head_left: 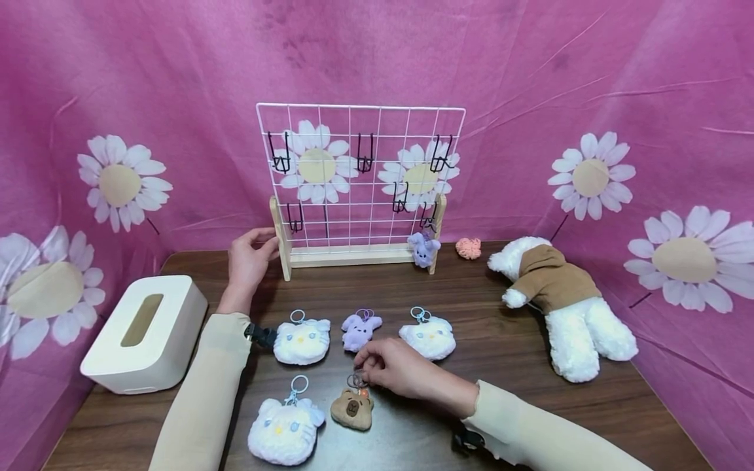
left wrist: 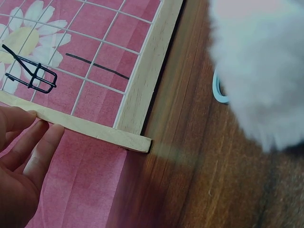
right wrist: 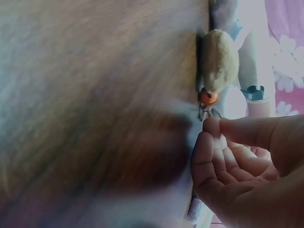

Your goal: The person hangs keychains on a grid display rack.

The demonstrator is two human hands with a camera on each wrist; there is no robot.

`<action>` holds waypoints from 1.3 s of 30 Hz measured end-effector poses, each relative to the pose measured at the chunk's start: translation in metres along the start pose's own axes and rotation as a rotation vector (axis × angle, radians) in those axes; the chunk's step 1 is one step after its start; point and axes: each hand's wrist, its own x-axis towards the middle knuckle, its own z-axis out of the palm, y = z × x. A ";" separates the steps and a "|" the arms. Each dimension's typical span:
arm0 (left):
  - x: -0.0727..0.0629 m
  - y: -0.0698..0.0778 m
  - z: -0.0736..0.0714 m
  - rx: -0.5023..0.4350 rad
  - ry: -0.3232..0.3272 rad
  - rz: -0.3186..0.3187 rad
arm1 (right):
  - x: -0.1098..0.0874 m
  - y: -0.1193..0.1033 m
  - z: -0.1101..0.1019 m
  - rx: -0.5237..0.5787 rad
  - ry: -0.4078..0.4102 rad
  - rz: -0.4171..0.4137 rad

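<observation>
My right hand (head_left: 400, 369) pinches the metal ring of a brown capybara plush keychain (head_left: 351, 409). In the right wrist view, thumb and fingertips meet at the ring, just below an orange bead (right wrist: 209, 97). My left hand (head_left: 250, 261) touches the left wooden post (head_left: 281, 242) of a white wire grid rack (head_left: 359, 186), with fairly straight fingers (left wrist: 40, 159) at its outer edge. Around the right hand lie a purple plush keychain (head_left: 358, 331) and white cat plush keychains (head_left: 432, 337). Another white cat keychain (head_left: 302, 341) lies beside my left wrist, and one more (head_left: 284, 432) sits nearer.
Several black hooks (head_left: 365, 157) are on the grid, and a purple plush keychain (head_left: 423, 248) hangs at its lower right. A white tissue box (head_left: 177, 327) stands at left. A coral-coloured piece (head_left: 468, 248) and a plush dog in a brown top (head_left: 556, 281) lie at right.
</observation>
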 end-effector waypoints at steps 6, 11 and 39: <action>0.000 -0.002 0.000 -0.002 -0.002 0.005 | -0.003 -0.003 -0.003 0.004 0.016 0.017; 0.000 -0.001 0.001 -0.006 0.002 0.006 | -0.003 -0.002 -0.005 0.001 0.058 0.019; 0.000 -0.001 -0.001 0.005 -0.002 0.001 | -0.012 -0.026 -0.022 0.132 0.209 0.049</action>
